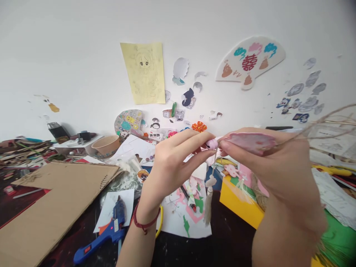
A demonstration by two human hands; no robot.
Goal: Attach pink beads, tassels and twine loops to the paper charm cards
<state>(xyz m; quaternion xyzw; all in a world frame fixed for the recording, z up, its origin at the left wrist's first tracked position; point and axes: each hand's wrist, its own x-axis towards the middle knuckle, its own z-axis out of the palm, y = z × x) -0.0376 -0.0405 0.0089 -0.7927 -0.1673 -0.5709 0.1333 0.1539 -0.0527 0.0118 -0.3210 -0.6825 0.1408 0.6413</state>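
Observation:
My left hand (178, 159) is closed, its fingertips pinching a small lilac jingle bell (211, 144). Close beside it, my right hand (280, 174) grips a flat pinkish piece (250, 142) seen nearly edge-on, so its face cannot be made out. A length of brown twine (314, 124) runs from that piece off to the right. Below the bell hangs a pale tassel (208, 207) on a thin cord, with a small whitish charm (211, 181) above it. The fingertips of both hands almost meet at the bell.
A blue glue gun (111, 231) lies on white paper at lower left, near a large cardboard sheet (66, 196). Paper scraps cover a white sheet (172, 226) below my hands. A yellow box (239, 200) stands at right. A round bowl (105, 145) sits behind.

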